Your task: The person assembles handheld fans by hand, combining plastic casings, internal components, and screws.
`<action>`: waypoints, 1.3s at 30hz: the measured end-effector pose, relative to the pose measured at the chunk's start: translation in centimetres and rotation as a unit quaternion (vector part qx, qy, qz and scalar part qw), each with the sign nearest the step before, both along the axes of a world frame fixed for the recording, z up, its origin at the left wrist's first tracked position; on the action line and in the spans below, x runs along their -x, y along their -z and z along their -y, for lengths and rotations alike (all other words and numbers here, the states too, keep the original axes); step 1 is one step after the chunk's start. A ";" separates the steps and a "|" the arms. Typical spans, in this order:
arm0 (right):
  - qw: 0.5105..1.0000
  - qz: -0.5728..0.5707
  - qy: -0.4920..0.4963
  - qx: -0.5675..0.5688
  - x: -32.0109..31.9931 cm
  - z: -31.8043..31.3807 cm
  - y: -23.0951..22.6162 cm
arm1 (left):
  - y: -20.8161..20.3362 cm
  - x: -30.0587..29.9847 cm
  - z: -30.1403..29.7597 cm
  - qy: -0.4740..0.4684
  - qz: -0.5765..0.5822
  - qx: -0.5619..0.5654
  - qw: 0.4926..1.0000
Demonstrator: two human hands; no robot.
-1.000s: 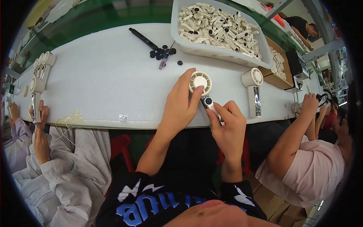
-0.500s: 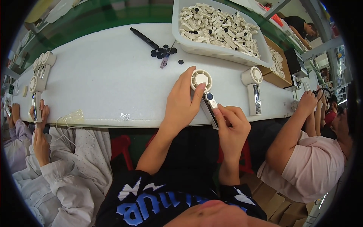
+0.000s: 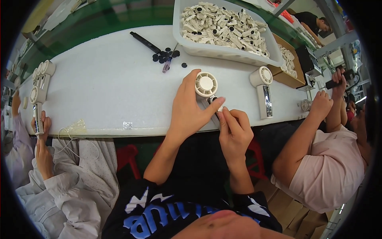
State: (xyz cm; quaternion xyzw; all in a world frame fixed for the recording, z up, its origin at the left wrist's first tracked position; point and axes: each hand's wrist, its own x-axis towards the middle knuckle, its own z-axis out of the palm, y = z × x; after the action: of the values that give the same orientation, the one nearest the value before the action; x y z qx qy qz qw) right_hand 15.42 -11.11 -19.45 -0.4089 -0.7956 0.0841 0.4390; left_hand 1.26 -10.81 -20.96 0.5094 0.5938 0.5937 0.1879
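Observation:
My left hand [image 3: 184, 109] is wrapped around a cream handheld fan [image 3: 206, 84], its round grille facing up and its handle slanting toward me. The left thumb reaches across the top of the handle. At the handle, my right hand [image 3: 237, 133] pinches the end of a small white cover strip [image 3: 220, 108] between thumb and forefinger. The left thumb hides most of that strip, and whether it is seated in the handle cannot be made out. A second cream fan [image 3: 262, 93] with a shiny handle panel lies to the right of my hands.
A translucent tub [image 3: 227, 55] full of white strips stands at the far side, beside a cardboard box [image 3: 294, 81] of white parts. Black discs [image 3: 162, 57], a screwdriver [image 3: 166, 65] and a black stick-like tool [image 3: 144, 41] lie left of it. Co-workers sit on both sides; the left one holds a fan [image 3: 38, 96].
My left thumb has moved off the fan's grille down onto the strip at the handle. My right fingers have shifted to the strip's lower end. The whole view has shifted slightly.

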 end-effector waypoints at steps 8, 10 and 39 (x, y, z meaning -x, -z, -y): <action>1.000 -0.013 0.000 -0.008 0.4 0.0 0.4 | 0.6 -0.5 -0.6 0.017 0.072 -0.006 0.997; 0.999 0.003 0.000 -0.045 0.2 -0.4 0.6 | 0.6 -0.7 -0.7 0.020 0.085 -0.009 0.996; 0.989 -0.029 -0.134 0.057 -1.0 -0.9 2.8 | 0.3 3.2 4.2 0.076 -0.049 0.012 0.996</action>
State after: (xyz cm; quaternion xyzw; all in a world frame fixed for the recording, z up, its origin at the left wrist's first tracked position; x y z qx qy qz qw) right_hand 16.41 -10.16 -22.22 -0.3208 -0.8238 0.1994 0.4226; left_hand -1.96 -14.97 -21.22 0.5791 0.5692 0.5449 0.2093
